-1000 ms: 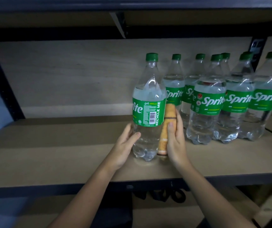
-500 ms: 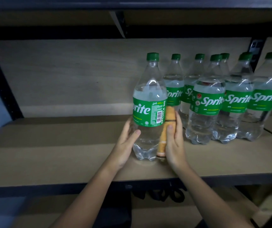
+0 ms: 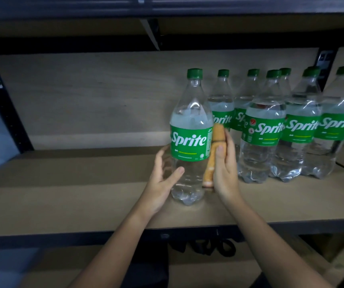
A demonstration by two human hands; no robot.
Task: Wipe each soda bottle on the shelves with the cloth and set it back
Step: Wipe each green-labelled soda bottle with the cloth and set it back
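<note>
A clear Sprite bottle (image 3: 189, 142) with a green cap and green label stands upright on the wooden shelf (image 3: 73, 194), its logo facing me. My left hand (image 3: 162, 177) cups its lower left side, thumb across the front. On the bottle's right side my right hand (image 3: 224, 169) presses a folded orange cloth (image 3: 213, 154) flat against the wall, fingers straight along it. Several more Sprite bottles (image 3: 264, 129) stand in rows just to the right.
A dark metal upright (image 3: 6, 113) frames the shelf at the left, another (image 3: 325, 65) at the back right. An upper shelf (image 3: 167, 9) hangs overhead. The front rail (image 3: 83, 235) runs below my wrists, with dark objects (image 3: 208, 248) on the lower shelf.
The bottle has turned about its axis: the barcode side faced me a second ago, now the full logo does. Both hands stayed on its sides, the cloth still against it.
</note>
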